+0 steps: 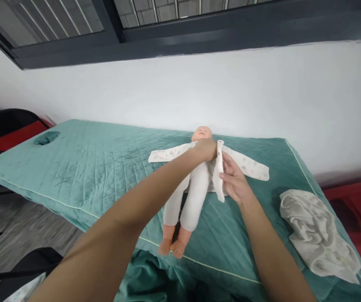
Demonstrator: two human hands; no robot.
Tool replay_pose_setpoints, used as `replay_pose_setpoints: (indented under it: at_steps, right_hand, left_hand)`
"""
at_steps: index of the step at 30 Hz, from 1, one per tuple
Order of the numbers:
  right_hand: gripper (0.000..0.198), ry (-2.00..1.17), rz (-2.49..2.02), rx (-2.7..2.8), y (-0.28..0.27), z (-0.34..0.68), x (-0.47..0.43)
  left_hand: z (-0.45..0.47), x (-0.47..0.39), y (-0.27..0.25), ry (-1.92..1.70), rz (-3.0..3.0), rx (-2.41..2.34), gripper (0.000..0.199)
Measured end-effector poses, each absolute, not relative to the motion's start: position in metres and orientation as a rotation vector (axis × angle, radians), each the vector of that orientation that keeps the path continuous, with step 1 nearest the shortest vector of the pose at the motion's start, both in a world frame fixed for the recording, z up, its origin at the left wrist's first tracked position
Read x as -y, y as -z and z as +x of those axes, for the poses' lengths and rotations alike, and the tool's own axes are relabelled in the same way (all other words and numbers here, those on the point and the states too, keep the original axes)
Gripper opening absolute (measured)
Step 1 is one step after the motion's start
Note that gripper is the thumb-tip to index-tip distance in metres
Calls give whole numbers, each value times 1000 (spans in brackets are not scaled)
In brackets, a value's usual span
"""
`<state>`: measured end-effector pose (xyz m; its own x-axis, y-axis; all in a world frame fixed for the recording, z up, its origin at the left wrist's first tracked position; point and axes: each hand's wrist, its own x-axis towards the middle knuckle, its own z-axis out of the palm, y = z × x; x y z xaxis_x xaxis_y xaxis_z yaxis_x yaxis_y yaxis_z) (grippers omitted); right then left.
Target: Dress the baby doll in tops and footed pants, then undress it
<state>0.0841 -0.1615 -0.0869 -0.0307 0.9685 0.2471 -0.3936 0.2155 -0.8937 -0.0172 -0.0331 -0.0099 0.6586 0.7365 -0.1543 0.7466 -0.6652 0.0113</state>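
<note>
A baby doll (202, 133) lies on its back on the green bed cover, head toward the wall and bare feet (177, 245) toward me. White trousers (196, 201) cover its legs. A white printed baby shirt (246, 163) is spread at its upper body, sleeves reaching out flat to both sides. My left hand (207, 149) is curled over the doll's chest beside the shirt's edge; its fingertips and whatever they hold are hidden. With fingers and thumb, my right hand (234, 178) pinches the raised front panel of the shirt (219, 176).
A crumpled whitish cloth (320, 235) lies at the right on the padded bed (111, 167), which has a face hole (46, 138) at its left end. Behind is a white wall (180, 96) below a dark window frame. Black chairs stand left, red plastic stools (357, 214) right.
</note>
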Motion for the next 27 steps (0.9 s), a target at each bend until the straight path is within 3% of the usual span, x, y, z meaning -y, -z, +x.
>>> replay_pose_setpoints:
  at_steps: [5,10,16,21,27]
  right_hand:
    - [64,-1260,-781,1307,102,71,157]
    - [52,-1228,-893,1396,104,70,161]
    - [22,-620,-953,1449,105,69,162]
    - [24,-373,-1037,1655,108,74,162]
    - [40,-247,-972,1893,102,64,175]
  left_hand:
    - [-58,29,3,-235,2625,-1167,38]
    - [-70,35,10,-270,2541,-1020,38]
    - [-68,5,27,-735,2362,-1173,28]
    - [-88,4,53,-1010,2336,-1260,31]
    - [-161,78,110,-1384,1923,-1335,20]
